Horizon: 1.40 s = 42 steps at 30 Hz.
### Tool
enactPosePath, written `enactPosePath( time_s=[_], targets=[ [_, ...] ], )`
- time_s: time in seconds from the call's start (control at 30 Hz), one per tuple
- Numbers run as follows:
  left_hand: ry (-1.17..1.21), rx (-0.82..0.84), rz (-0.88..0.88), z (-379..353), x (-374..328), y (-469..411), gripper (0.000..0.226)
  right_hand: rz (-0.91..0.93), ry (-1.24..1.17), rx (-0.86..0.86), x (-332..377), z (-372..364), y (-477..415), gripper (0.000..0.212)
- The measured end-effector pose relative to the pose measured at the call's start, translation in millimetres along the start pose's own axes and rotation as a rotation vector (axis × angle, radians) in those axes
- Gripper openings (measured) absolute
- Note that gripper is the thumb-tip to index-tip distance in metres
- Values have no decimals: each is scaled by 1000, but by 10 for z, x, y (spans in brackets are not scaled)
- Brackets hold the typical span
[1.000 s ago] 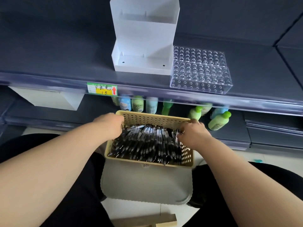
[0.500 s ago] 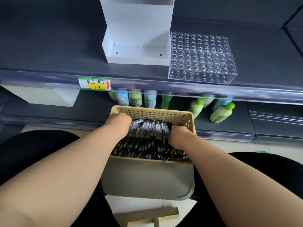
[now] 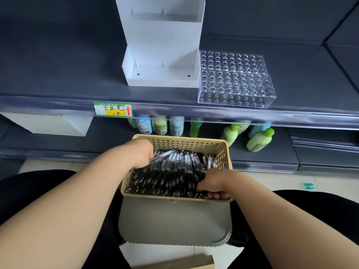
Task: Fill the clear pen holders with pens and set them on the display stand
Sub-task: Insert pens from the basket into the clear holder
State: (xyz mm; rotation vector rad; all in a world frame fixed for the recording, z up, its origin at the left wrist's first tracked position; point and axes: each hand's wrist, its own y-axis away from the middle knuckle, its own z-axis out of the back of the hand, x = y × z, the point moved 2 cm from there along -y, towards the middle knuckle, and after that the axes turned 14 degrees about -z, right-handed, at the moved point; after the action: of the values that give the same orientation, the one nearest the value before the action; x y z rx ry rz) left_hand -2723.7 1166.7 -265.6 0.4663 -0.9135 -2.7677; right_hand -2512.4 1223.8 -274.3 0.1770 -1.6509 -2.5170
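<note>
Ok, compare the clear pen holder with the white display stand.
The clear pen holder is transparent; the white display stand is opaque. The holder is low, its top a grid of round holes; the stand rises taller in two tiers. Both sit empty, side by side on the dark shelf.

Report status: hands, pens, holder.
Left hand and right hand both gripping pens in basket. Clear pen holder empty on shelf. Nothing blocking it.

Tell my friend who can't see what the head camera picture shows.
Two hands reach into a tan basket of black pens: the left hand grips a few, the right hand curls round others at the near edge. On the dark shelf above stand an empty clear holder and a white stand.
</note>
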Motion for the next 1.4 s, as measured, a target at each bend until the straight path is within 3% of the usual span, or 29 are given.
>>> enactPosePath(
  time_s=[0.13,0.2,0.27,0.33,0.5,0.63,0.77,0.83,1.03,1.2,1.4],
  targets=[
    [235,-115,-178,220,-111,232,7,57,296,-101,-111,193,158,39],
    [477,-151,-263,218,-271,294,12,99,450,-210,-167,315,301,39],
    [611,-213,-314,229,-478,341,19,151,455,-292,-265,502,488,36],
    [628,-287,-367,277,-688,393,26,237,295,-317,-412,730,692,30],
    [772,-568,-490,621,-1128,488,29,531,-434,-368,-832,1311,1050,13],
    [824,-784,-538,1070,-1450,353,21,727,-869,-630,-959,1862,1134,6],
    [724,-929,-552,1519,-1741,17,20,631,-1015,-1044,-990,2375,906,13],
    [674,-951,-556,1679,-1872,-167,22,540,-956,-1125,-999,2511,804,8],
    [664,-964,-557,1844,-2171,-547,26,391,-624,-1070,-1019,2595,564,8],
    [700,-961,-551,1825,-2268,-646,33,431,-623,-1006,-1102,2607,527,9],
    [698,-1024,-480,1766,-2342,-653,15,510,-598,-1031,-1098,2521,508,12]
  ],
)
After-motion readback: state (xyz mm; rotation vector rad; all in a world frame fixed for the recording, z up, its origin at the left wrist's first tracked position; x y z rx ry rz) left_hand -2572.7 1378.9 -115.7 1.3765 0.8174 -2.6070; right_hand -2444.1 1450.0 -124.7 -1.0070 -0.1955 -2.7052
